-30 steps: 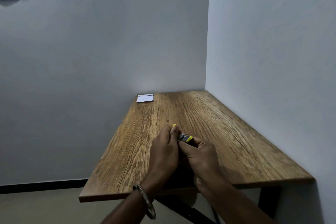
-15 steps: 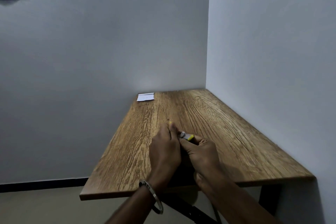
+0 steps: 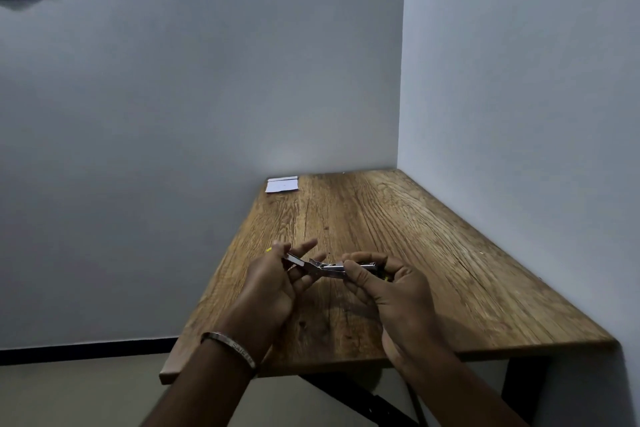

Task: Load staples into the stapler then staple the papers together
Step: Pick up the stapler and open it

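Gripping the metal stapler (image 3: 341, 269) between thumb and fingers, the right hand (image 3: 391, 291) holds it above the wooden worktop (image 3: 433, 253). The left hand (image 3: 277, 279) pinches the stapler's opened end, other fingers spread. White papers (image 3: 282, 184) lie at the far left corner.

table (image 3: 398, 236): brown wood grain, black frame | papers (image 3: 282, 184): white, far left corner | stapler (image 3: 332, 269): silver metal, yellow trim | bracelet (image 3: 230, 347): silver | walls (image 3: 207, 80): pale grey-blue, black skirting

hands apart, stapler (image 3: 332, 269) now swung open
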